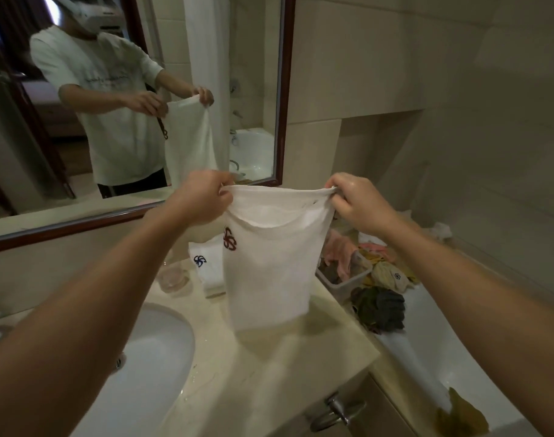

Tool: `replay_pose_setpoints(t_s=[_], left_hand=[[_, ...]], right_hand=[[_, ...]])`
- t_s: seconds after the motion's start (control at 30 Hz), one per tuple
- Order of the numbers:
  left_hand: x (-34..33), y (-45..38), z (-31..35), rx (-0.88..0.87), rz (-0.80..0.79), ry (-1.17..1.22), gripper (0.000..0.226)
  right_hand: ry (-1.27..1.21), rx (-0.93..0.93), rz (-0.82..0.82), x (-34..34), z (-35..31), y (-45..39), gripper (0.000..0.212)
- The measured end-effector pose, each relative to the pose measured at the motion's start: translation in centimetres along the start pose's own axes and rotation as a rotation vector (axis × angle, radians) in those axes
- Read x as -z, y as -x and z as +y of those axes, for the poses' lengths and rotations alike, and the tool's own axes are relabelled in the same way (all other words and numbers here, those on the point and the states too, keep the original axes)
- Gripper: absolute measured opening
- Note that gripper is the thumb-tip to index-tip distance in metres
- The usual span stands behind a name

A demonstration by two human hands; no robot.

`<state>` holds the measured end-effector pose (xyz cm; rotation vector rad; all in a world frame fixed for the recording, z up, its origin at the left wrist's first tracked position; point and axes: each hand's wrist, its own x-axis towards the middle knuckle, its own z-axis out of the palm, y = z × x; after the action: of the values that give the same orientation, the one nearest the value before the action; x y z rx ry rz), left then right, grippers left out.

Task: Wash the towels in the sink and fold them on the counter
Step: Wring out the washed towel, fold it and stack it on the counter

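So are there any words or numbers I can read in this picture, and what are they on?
No words or numbers can be read.
Held towel: a red pinwheel mark, not letters.
Folded towel on the counter: a blue pinwheel mark, not letters.
Cloth in the pile: a small dark mark, too small to read.
Shirt in the mirror: a line of print, too blurred to read.

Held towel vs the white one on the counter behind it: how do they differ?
The held towel hangs open in the air, pinched at its top edge by the left hand and right hand; the counter towel lies folded against the wall, untouched. The held towel's emblem is red, the counter towel's dark blue. Both are white with the same pinwheel emblem.
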<state>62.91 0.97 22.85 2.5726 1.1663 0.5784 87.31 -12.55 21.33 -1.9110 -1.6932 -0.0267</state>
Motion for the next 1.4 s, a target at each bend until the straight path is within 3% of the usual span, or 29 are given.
replay_pose_setpoints(t_s=[0.2, 0.33, 0.4, 0.47, 0.57, 0.7, 0.83, 1.07, 1.1, 1.2, 1.3, 1.4], left_hand=[[-1.5, -0.1, -3.6, 0.154, -0.045, 0.419, 0.021], [-2.6, -0.7, -5.7, 0.107, -0.106, 0.634, 0.009], [-2.7, -0.6, -6.6, 0.009, -0.183, 0.528, 0.039], [-3.2, -0.6, -7.1, -0.127, -0.174, 0.157, 0.063], [-3.8, -0.9, -7.2, -0.218, -0.042, -0.157, 0.043], [-2.0, -1.8, -8.0, -0.223, -0.130, 0.040, 0.028], [-0.5, -2.2, -8.1, -0.304, -0.098, 0.113, 0.023], [-1.5, -2.8, -8.3, -0.274, 0.258, -0.153, 0.022], [-1.6, -2.0, -8.5, -0.290, 0.240, -0.066, 0.021], [-2.7, 2.3, -8.9, -0.220, -0.020, 0.423, 0.007], [-6.5, 6.7, -10.2, -0.263, -0.117, 0.471, 0.019], [-11.2, 11.0, -11.5, -0.227, -0.273, 0.490, 0.029]], right_hand=[[-0.112, -0.091, -0.028, -2.1, -0.6, -1.9, 0.015], [-0.276, -0.223, -0.117, -2.9, -0.8, -3.5, 0.024], [-0.320, -0.242, -0.154, -3.5, -0.7, -3.9, 0.031], [-0.393, -0.262, -0.176, -4.0, -0.9, -4.1, 0.039], [-0.389, -0.255, -0.302, -4.6, -1.8, -4.1, 0.028], [0.089, -0.072, -0.409, -4.8, -1.1, -3.8, 0.030], [0.137, -0.011, -0.233, -5.1, -0.5, -3.7, 0.012], [0.346, 0.034, 0.032, -4.9, -0.9, -5.0, 0.030], [0.301, 0.037, 0.054, -5.1, -0.9, -4.0, 0.031], [0.047, 0.069, 0.019, -6.2, -0.6, 0.8, 0.036], [-0.129, 0.022, -0.091, -8.5, 0.2, 6.2, 0.040], [-0.340, -0.175, -0.250, -11.5, 1.2, 11.2, 0.018]])
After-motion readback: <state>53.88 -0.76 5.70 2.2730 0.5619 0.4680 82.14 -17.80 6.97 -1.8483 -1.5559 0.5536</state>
